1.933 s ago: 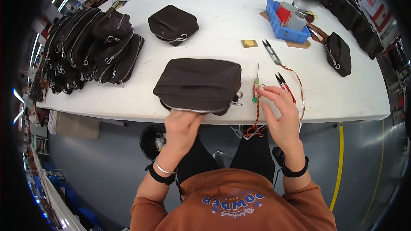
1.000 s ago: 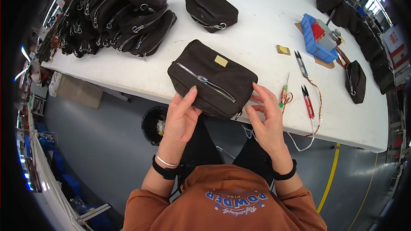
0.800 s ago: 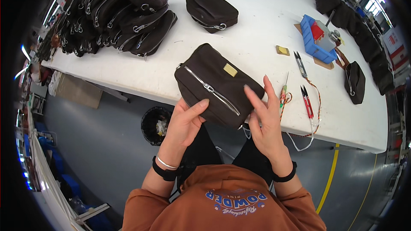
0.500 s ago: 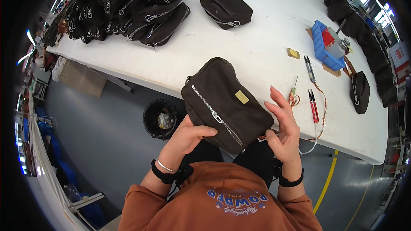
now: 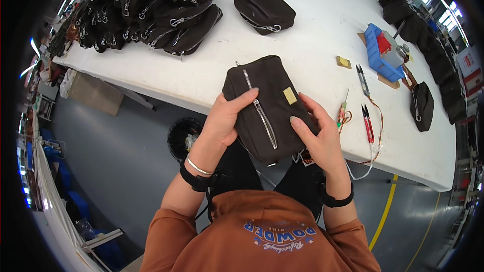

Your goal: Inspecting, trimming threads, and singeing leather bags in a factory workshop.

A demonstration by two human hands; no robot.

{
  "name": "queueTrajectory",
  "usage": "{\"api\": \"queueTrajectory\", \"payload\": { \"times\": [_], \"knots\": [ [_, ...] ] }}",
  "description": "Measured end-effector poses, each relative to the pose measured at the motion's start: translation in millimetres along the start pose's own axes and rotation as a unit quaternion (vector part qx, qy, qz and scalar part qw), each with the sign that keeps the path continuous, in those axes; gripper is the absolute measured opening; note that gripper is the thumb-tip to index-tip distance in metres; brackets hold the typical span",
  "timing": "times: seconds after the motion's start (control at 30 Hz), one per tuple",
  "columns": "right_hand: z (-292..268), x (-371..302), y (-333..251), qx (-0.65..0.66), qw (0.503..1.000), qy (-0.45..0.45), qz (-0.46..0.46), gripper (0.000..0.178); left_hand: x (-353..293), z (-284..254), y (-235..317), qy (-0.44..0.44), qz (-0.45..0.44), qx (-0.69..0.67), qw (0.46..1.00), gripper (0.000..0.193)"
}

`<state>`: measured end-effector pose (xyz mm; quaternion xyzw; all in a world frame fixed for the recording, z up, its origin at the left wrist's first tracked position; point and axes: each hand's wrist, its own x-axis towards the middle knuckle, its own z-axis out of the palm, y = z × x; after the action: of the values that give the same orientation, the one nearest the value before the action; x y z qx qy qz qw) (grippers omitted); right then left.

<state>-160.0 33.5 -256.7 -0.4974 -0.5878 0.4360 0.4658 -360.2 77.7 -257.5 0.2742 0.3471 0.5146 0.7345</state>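
Between my two hands is a dark brown fabric pouch [image 5: 269, 108], held at the table's near edge. A silver zipper [image 5: 263, 118] runs along its front, and a small yellow label [image 5: 290, 95] sits near its right side. My left hand [image 5: 227, 117] grips the left side, thumb lying on the front beside the zipper pull. On the right side, my right hand [image 5: 321, 133] has its thumb on the front panel and its fingers around the edge. The fingers behind the pouch are partly hidden.
Similar pouches [image 5: 151, 12] are heaped at the back left of the white table [image 5: 312, 50], with one single pouch [image 5: 264, 10] beside them. To the right lie red snips [image 5: 368, 123], grey snips [image 5: 362, 79], an awl [image 5: 344, 106] and a blue bin [image 5: 378, 53]. A waste bin [image 5: 176, 138] stands below.
The pouch has turned more upright, its zipper now steeper. My right hand has closed from spread fingers onto its right side, and my left hand has moved higher up its left side.
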Motion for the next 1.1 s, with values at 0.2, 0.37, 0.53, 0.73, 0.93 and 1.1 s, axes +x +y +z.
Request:
{"api": "queueTrajectory", "payload": {
  "times": [0.2,0.37,0.53,0.73,0.93,1.1],
  "knots": [
    [-21,-4,-9,0.029,0.998,-0.022,0.043,0.069,-26,2,-30,-0.143,-0.064,0.077,0.985,0.037],
    [-20,-11,1,0.028,1.0,-0.009,-0.002,0.063,-33,3,-39,-0.137,-0.063,0.043,0.988,0.033],
    [-17,-13,1,0.02,1.0,0.015,0.001,0.056,-30,8,-32,-0.098,-0.09,-0.027,0.991,0.027],
    [-18,-15,3,0.025,0.999,0.024,0.003,0.055,-30,7,-36,-0.098,-0.092,-0.04,0.99,0.025],
    [-19,-15,6,0.024,1.0,0.02,0.0,0.057,-31,7,-35,-0.106,-0.089,-0.043,0.989,0.024],
    [-17,-17,6,0.044,0.998,0.041,0.01,0.063,-32,9,-35,-0.101,-0.077,-0.05,0.991,0.022]
  ]
}}
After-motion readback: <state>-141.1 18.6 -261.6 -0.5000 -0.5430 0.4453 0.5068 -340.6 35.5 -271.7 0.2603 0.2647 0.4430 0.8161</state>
